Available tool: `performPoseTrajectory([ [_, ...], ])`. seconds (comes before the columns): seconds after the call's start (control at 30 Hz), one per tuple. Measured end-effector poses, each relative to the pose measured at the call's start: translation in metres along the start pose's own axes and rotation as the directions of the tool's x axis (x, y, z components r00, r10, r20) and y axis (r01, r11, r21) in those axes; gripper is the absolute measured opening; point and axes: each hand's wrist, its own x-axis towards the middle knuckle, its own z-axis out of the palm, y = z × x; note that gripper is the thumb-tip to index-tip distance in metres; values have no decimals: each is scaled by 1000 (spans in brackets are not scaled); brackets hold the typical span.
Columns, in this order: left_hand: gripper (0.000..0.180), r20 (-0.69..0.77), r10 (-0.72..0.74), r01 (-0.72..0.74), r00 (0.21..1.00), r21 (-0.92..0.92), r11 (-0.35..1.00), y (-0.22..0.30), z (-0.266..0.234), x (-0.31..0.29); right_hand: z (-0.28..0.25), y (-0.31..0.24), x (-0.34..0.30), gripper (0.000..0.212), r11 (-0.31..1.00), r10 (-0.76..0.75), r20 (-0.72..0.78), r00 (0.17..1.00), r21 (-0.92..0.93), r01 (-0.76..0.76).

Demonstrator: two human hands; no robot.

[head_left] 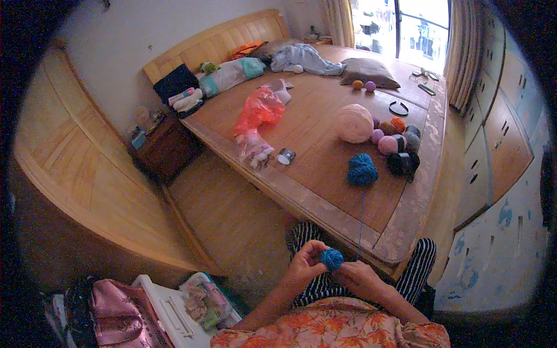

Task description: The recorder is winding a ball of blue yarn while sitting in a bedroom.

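A small blue yarn ball (331,260) is held above my lap by my left hand (307,264), its fingers closed round the ball's left side. Close against the ball's right side is my right hand (358,277), fingers curled together on the yarn strand (361,226). That strand runs up over the bed's near edge to a larger, loose blue skein (362,170) lying on the mat. Beside the skein rest a black yarn ball (402,165), a big pale pink yarn ball (354,123) and several smaller balls in orange, brown, grey, pink and lilac.
The bed mat (307,127) also carries a red plastic bag (261,113), a small round container (286,156), a black headband (398,108) and a grey pillow (369,72). A nightstand (165,148) stands left of the bed. A pink bag (125,313) and white bin (168,310) are at lower left.
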Motion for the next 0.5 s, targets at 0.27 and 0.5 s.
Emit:
performPoseTrajectory([
  [0.27,43,-14,-17,17,1000,-3,1000,8,6,1,0,8,-1,17,994,53,114,992,-100,-42],
  [0.5,40,-23,-33,34,999,46,998,6,2,1,4,14,0,14,992,32,91,995,-125,-20],
])
